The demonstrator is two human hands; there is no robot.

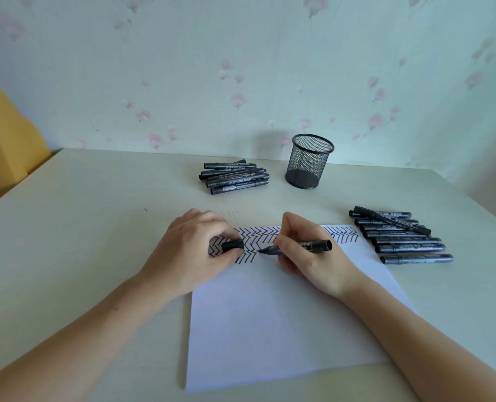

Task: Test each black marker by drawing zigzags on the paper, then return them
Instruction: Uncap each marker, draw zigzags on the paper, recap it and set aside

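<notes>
Item: black marker [294, 247], uncapped, in use. Light, rigid plastic barrel, smooth, so likely a bit slippery; best taken low on the barrel near the nib for control, as held here.

Grip, R: right hand [307, 253] has fingers and thumb curled round the barrel fwd of its middle. Nib pokes out just left of the fingertips, touching or just off the paper [270, 314] at the second zigzag row; butt end sticks out right, past the knuckles.

Grip, L: left hand [194, 250] pinches the cap [233, 245] between curled fingers and thumb — heel of hand looks to rest on the sheet's top-left corner, cap's mouth pointing toward the nib, a short gap between.

Nearby, away from both grips:
- marker row [409, 239], right of R hand, beside the paper
- marker pile [235, 178], beyond L hand
- mesh pen cup [310, 162], beyond R hand — appears empty
</notes>
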